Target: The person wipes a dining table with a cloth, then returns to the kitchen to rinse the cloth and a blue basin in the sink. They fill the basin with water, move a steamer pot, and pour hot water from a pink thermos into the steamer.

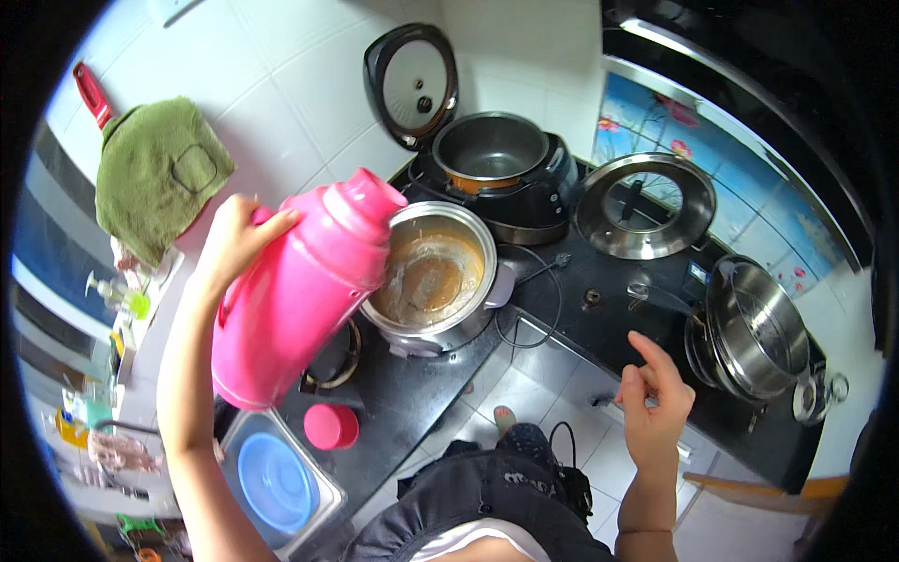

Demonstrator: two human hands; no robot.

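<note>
My left hand [242, 228] grips the handle of a pink thermos flask [302, 295]. The flask is tilted and uncapped, its mouth pointing up and right above the far rim of a metal pot [484, 281]. Cloudy brownish liquid [432, 281] with pale streaks lies in the pot; I cannot tell whether any water is running from the flask. A pink cup-shaped flask cap [331, 426] stands on the black counter below. Off to the right, my right hand [653, 404] is raised in the air with nothing in it, its fingers loosely bent and apart.
A rice cooker [534, 190] with its lid up stands behind the pot, its power cord [558, 309] looping over the counter edge. A glass pot lid [618, 242] leans near the wall. Stacked steel pots [765, 330] sit right. A blue basin [277, 481] lies in the sink.
</note>
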